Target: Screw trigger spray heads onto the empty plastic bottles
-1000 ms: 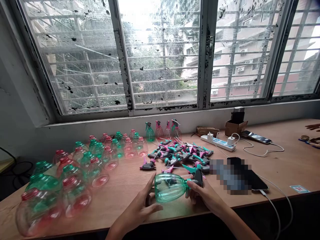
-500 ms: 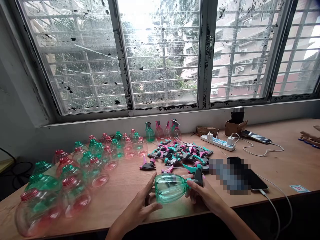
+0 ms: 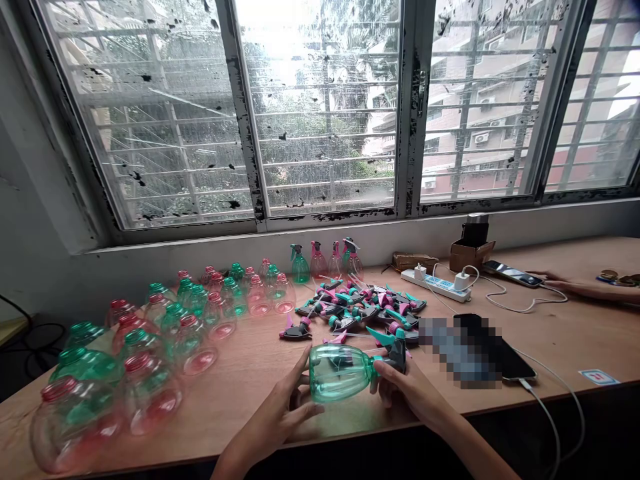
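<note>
A clear green spray bottle (image 3: 340, 373) lies sideways in the air over the table's front edge, its base to the left. My left hand (image 3: 281, 408) holds it around the base, thumb below and fingers on the far side. At the neck, my right hand (image 3: 415, 388) grips the bottle's collar with thumb and fingers. A dark grey trigger spray head (image 3: 398, 352) with a teal lever sits on the neck, partly covered by my right fingers. Just behind the bottle lies a pile of loose spray heads (image 3: 367, 308) in grey, pink and teal.
Headless green and pink bottles (image 3: 190, 327) stand in rows at the left. Several bottles with heads (image 3: 300, 265) stand by the wall. At the right are a power strip (image 3: 436, 285), phones (image 3: 517, 363) with cables, a cardboard box (image 3: 470, 255) and another person's hand (image 3: 580, 285).
The spray bottle has shifted very slightly upward in my hands, both keeping their hold. Another person's hand has come in at the far right, near the charging phone.
</note>
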Available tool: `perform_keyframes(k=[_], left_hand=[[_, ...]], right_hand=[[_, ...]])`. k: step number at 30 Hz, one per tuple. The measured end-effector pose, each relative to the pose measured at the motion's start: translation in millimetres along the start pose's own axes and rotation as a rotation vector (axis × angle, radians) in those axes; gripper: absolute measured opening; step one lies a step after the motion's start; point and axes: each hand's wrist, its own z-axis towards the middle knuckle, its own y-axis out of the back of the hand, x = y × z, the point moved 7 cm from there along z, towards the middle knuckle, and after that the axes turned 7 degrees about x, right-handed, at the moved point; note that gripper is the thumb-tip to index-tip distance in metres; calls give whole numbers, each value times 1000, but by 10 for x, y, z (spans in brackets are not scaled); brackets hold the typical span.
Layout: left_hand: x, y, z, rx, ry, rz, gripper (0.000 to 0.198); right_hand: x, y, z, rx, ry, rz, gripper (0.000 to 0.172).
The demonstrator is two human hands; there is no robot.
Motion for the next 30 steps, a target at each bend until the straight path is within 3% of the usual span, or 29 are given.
perform_keyframes(k=[6, 12, 17, 26, 30], left_hand=[[81, -20, -9, 43, 8, 3, 95], [9, -31, -8, 53, -47, -79, 84], [35, -24, -2, 21, 29, -11, 96], [62, -32, -20, 24, -6, -32, 100], [57, -6, -37, 39, 27, -29, 87]], right_hand=[[-32, 16, -10, 2, -2, -20, 44], [-71, 18, 2, 21, 1, -3, 43], [-93, 24, 14, 28, -12, 12, 48], [-88, 30, 9, 9, -12, 34, 42], [-45, 1, 5, 7, -28, 34, 45]])
